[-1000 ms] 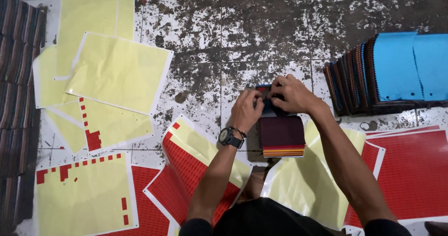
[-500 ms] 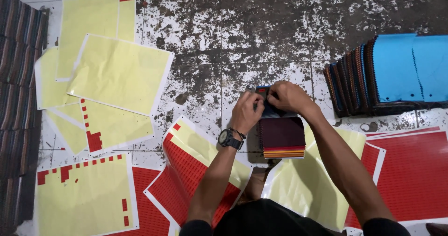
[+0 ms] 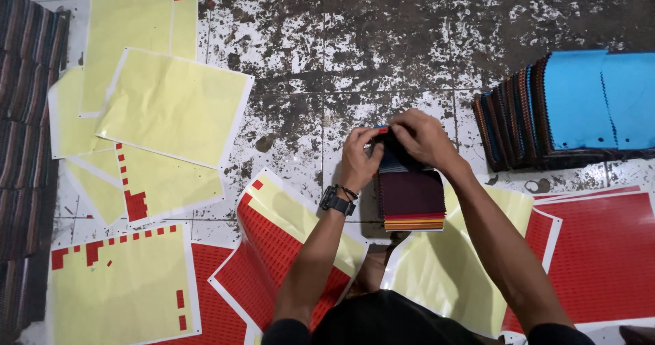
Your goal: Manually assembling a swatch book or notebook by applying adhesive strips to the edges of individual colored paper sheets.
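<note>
Both hands met at the far end of a stack of fabric swatches (image 3: 411, 198) that lay on the floor (image 3: 382, 38) just in front of the person. The left hand (image 3: 359, 157), with a dark watch (image 3: 337, 200) and a thin band on its wrist, was closed in a pinch at the top edge of the stack, where a small red sticker (image 3: 383, 130) showed between its fingertips. The right hand (image 3: 423, 139) was curled over the same end of the stack and pressed down on the top swatches, its fingers bent and touching those of the left hand. The uppermost swatch in view was dark maroon, with red, orange and yellow edges showing beneath it at the near end.

To the right, a fanned row of swatches with a blue top piece (image 3: 580, 103) lay well apart from the hands. Red sticker sheets (image 3: 604, 249) lay under and beside the person's arms. Yellow backing sheets (image 3: 174, 106), mostly stripped, with a few red squares left on some, were spread over the floor to the left. A striped mat (image 3: 24, 79) ran along the left edge.
</note>
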